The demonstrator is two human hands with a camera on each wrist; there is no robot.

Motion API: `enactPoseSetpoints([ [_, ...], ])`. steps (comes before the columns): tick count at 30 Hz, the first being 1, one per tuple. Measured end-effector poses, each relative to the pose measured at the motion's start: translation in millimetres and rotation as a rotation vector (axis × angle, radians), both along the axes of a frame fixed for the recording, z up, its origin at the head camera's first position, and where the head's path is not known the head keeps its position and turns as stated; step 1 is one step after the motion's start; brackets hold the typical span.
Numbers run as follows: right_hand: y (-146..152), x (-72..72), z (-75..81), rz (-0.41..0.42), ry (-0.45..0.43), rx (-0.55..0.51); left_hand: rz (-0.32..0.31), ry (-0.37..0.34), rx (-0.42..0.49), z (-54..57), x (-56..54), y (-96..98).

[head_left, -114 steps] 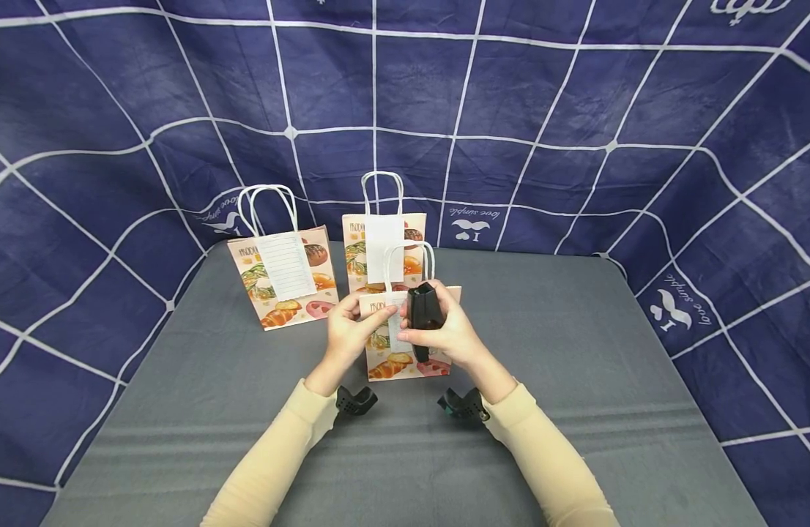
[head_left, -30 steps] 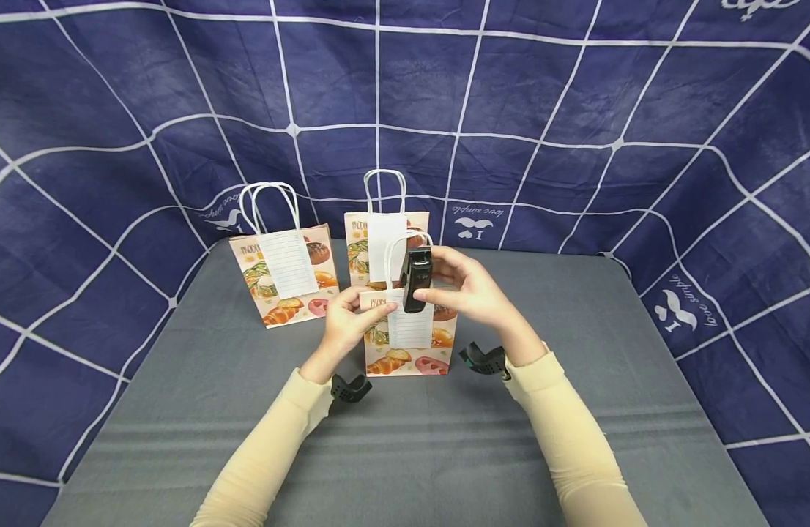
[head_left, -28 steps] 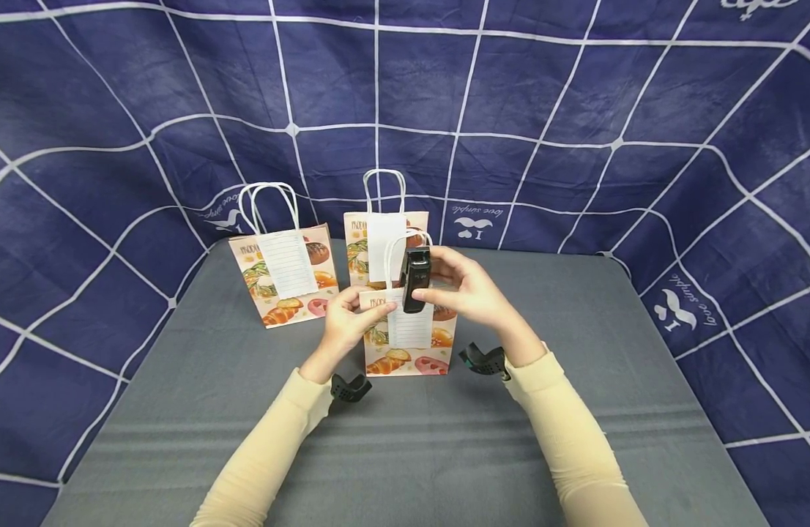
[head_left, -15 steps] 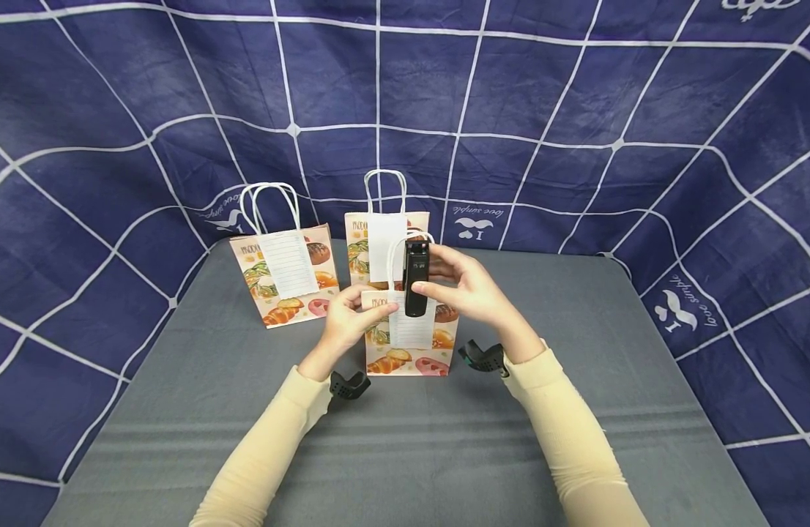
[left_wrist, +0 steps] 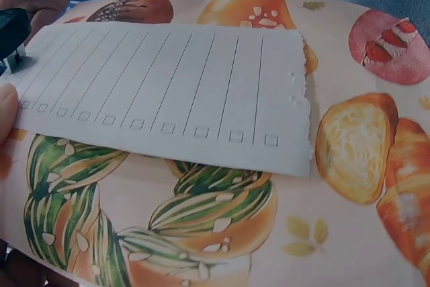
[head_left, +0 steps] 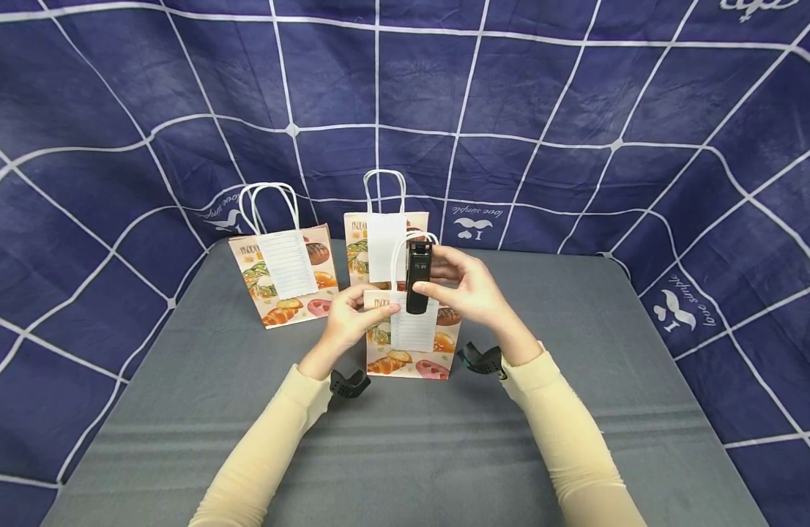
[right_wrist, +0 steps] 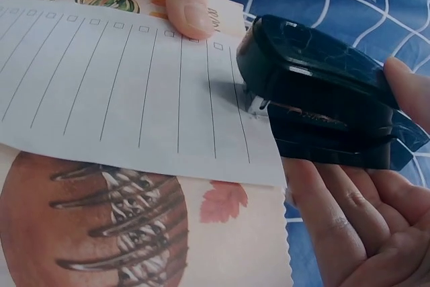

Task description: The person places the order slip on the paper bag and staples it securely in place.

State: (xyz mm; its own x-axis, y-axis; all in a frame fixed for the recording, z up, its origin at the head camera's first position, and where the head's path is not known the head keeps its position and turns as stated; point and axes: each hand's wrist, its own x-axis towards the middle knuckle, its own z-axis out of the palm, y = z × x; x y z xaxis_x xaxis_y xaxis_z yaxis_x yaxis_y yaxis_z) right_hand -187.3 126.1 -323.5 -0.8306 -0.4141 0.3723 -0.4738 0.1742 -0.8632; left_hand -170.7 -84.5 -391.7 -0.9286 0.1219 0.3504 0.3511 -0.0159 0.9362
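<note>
A paper gift bag (head_left: 385, 362) with bread pictures and white twisted handles stands before me in the head view. Over its front lies a lined paper slip (head_left: 413, 333) with small check boxes. My left hand (head_left: 347, 318) pinches the bag's top edge and the slip, thumb in front. My right hand (head_left: 467, 289) grips a black stapler (head_left: 418, 278). In the right wrist view the stapler (right_wrist: 316, 85) straddles the top edge of the slip (right_wrist: 121, 92) and bag, its upper arm in front and its base behind. Right fingers (right_wrist: 349, 213) lie under the base.
Two similar bags with slips on their fronts stand behind: one at the left (head_left: 286, 293), one at the back middle (head_left: 359, 249). A grey cloth (head_left: 543, 315) covers the table. Blue gridded fabric (head_left: 524, 88) hangs around the back and sides.
From 3.8 seconds ago, the stapler has risen from the bag's front to its top edge and turned upright, uncovering the slip. In the last half second, bag and stapler have shifted slightly right.
</note>
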Motion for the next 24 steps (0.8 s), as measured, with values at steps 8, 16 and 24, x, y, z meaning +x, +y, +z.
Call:
enactPoseSetpoints([
  [8, -2.0, 0.5, 0.1, 0.0, -0.004, -0.042, -0.056, 0.015, -0.037, 1.8, -0.8, -4.1],
  [16, -2.3, 1.0, 1.4, -0.014, -0.017, -0.037, -0.112, 0.045, -0.004, 2.3, -3.6, -4.9],
  [24, -1.9, -2.0, 0.1, 0.004, -0.022, -0.049, -0.216, 0.027, 0.016, 10.2, -3.6, -1.2],
])
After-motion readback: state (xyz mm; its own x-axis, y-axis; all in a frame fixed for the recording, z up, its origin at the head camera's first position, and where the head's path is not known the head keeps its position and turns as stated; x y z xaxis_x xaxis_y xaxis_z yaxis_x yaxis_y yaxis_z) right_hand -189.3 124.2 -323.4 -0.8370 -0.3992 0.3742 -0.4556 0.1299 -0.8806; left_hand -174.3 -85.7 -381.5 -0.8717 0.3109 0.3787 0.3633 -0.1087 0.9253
